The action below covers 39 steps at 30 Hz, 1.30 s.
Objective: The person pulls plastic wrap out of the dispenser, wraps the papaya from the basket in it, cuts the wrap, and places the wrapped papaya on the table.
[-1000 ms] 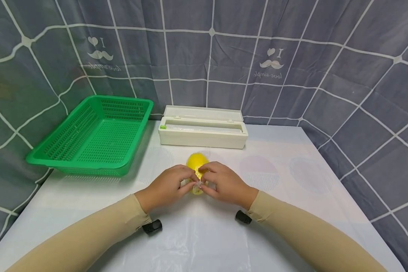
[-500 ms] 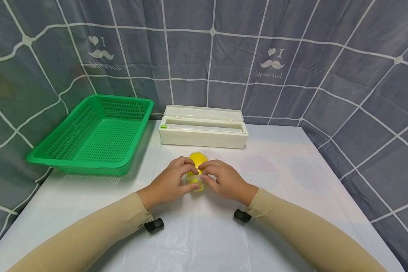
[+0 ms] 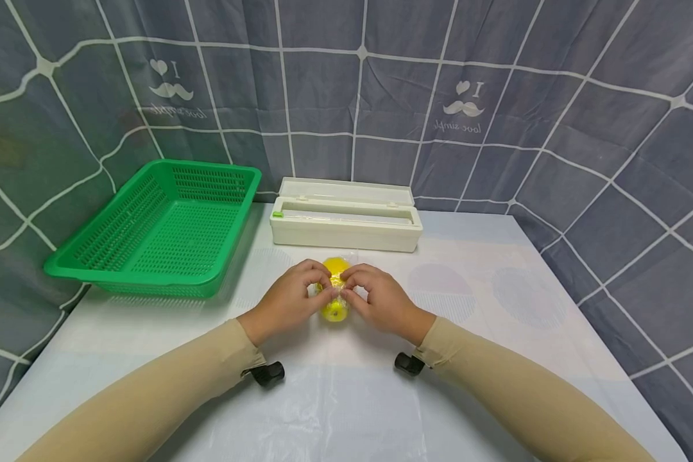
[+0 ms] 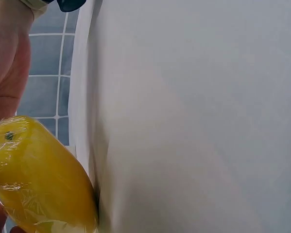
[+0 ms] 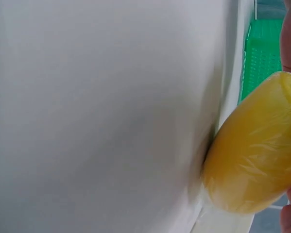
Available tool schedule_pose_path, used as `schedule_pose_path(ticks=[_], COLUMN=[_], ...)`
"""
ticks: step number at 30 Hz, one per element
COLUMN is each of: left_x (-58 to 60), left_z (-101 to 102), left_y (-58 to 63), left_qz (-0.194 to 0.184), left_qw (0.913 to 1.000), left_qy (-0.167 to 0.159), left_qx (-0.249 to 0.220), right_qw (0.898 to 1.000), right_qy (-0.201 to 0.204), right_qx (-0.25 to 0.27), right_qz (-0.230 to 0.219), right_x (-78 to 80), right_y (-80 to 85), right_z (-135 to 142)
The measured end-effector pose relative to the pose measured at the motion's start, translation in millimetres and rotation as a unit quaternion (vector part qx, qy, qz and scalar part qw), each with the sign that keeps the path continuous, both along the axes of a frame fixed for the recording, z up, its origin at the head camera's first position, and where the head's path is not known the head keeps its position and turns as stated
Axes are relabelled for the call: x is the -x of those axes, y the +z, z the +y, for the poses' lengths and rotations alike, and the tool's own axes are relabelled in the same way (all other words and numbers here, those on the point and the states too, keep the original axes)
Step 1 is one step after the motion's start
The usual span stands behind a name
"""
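A yellow oblong fruit (image 3: 335, 313) lies on the table, its long side pointing away from me. Clear cling film (image 3: 351, 256) covers it, with a loose edge at the far end. From the left, my left hand (image 3: 289, 296) pinches the film over the fruit's middle with thumb and fingers. My right hand (image 3: 385, 303) does the same from the right, its thumb tip close to the left one. A dark stem spot shows on the wrapped fruit (image 4: 43, 179) in the left wrist view. Film creases cross the fruit (image 5: 254, 150) in the right wrist view; fingertips there are mostly cut off.
Behind the fruit stands a white cling film dispenser (image 3: 346, 239) with its lid raised. A green plastic basket (image 3: 167, 285) is at the back left. Grey checked curtains (image 3: 323, 83) enclose the back and sides of the white-covered table (image 3: 346, 404).
Both hands have shifted slightly away from me, from the fruit's near end to its middle. The left thumb and fingers, spread apart half a second ago, have come together; the near end is now uncovered.
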<state>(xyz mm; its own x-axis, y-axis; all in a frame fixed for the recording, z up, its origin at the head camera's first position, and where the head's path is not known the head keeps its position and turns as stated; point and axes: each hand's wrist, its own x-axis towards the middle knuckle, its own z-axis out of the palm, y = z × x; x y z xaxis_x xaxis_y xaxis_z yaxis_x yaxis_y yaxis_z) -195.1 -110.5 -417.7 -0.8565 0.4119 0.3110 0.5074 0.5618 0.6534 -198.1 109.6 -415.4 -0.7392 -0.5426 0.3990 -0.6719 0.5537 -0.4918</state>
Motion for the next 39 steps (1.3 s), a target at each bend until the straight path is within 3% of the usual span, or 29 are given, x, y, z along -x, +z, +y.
schedule_pose_path(ticks=[11, 15, 20, 27, 39], left_x=[8.5, 12.5, 15.0, 18.6, 18.9], left_z=[0.7, -0.7, -3.1, -4.3, -2.3], left_y=[-0.9, -3.8, -4.7, -5.9, -4.2], left_qz=[-0.052, -0.075, -0.080, -0.121, -0.130], left_qw=[0.9981, 0.9962, 0.9966, 0.9926, 0.9907], left_qy=[0.027, 0.038, 0.008, -0.004, -0.004], left_qx=[-0.018, -0.024, -0.019, -0.002, 0.039], right_qw=[0.995, 0.995, 0.994, 0.993, 0.990], right_qy=[-0.055, -0.050, -0.053, -0.043, -0.013], right_qx=[0.037, 0.041, 0.047, 0.034, -0.021], right_qz=[-0.070, -0.076, -0.089, -0.101, -0.138], right_x=[7.0, 7.8, 8.0, 7.3, 18.0], right_y=[-5.0, -5.2, -5.1, -2.6, -1.3], right_z=[-1.8, -0.9, -0.3, -1.0, 10.5])
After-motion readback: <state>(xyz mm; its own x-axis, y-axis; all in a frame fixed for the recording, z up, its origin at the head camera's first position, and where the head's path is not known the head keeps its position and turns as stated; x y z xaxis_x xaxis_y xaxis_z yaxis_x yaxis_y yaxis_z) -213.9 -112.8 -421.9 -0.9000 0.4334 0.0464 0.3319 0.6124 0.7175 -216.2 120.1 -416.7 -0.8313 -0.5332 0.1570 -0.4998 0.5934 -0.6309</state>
